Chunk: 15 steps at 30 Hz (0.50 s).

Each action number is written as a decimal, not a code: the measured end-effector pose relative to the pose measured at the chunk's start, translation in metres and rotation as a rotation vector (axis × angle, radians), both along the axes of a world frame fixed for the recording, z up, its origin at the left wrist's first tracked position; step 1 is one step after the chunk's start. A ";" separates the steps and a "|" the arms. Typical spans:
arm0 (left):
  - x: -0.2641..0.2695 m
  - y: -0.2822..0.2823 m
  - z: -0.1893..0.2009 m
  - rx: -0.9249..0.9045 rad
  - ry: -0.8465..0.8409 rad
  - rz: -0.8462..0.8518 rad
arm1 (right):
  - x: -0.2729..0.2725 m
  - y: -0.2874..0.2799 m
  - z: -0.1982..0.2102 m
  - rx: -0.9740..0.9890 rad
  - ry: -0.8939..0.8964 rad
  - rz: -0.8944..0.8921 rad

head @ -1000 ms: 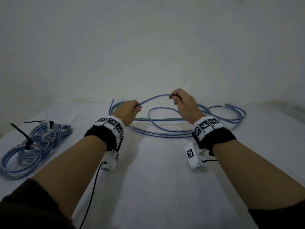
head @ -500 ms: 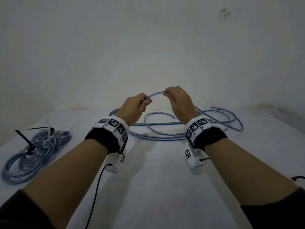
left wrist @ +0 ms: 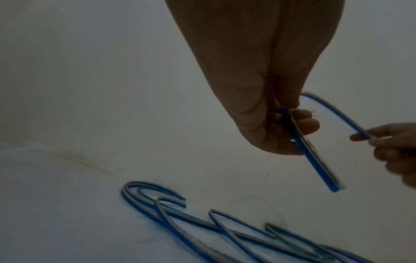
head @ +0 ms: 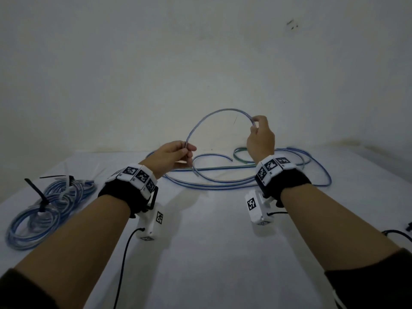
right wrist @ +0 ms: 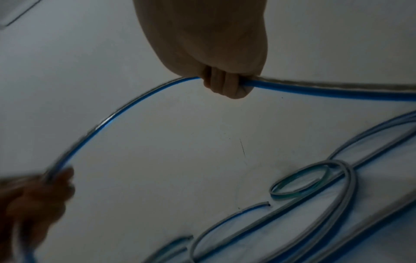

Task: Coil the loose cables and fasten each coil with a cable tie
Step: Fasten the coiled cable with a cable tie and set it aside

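Cable arcs between left hand; right hand.

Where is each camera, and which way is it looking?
Head: sits on the person's head, looks forward and down at the table; both forearms, left hand and right hand show.
Left wrist: sits on the left wrist, looks along the left hand pinching the blue cable; the right hand's fingertips show at the edge.
Right wrist: sits on the right wrist, looks along the right hand gripping that cable; the blurred left hand shows.
Shared: every view shows the held cable and the loose cables on the table.
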State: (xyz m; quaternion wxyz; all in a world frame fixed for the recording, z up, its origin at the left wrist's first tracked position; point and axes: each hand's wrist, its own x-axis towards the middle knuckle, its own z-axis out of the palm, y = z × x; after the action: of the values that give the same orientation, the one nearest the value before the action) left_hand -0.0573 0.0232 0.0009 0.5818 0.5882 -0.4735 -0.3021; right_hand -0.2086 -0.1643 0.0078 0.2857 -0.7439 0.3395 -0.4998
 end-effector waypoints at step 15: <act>-0.015 -0.025 0.011 -0.211 -0.387 0.327 | 0.001 0.046 -0.016 -0.408 0.668 0.590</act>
State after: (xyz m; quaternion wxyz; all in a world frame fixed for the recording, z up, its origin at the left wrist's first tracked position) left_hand -0.0722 -0.0020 0.0116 0.5794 0.6399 -0.5036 -0.0351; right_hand -0.2080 -0.1182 -0.0083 0.1389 -0.9688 0.0823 -0.1882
